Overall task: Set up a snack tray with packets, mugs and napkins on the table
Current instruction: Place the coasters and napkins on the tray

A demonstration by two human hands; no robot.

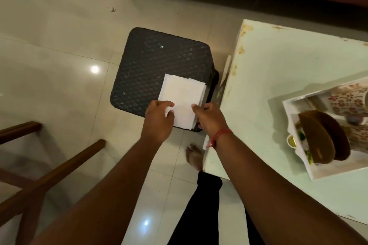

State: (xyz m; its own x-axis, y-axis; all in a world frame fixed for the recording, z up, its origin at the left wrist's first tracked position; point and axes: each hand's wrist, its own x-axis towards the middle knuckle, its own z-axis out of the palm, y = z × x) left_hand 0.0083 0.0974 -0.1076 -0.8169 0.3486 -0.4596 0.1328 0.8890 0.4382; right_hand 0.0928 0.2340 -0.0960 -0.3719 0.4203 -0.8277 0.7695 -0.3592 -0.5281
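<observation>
Both hands take hold of a stack of white napkins on a dark woven stool

The left hand point(159, 117) pinches the near left edge of the napkins point(182, 99), fingers curled over the paper; the right hand point(209, 117), a red thread at its wrist, grips the near right edge. The stack lies on the stool's point(159, 61) near right corner, just beside the pale green table point(278, 77). On the table, well apart from the napkins, sits a white tray point(288, 103) holding brown packets point(318, 141) and a floral mug point(346, 101)
</observation>
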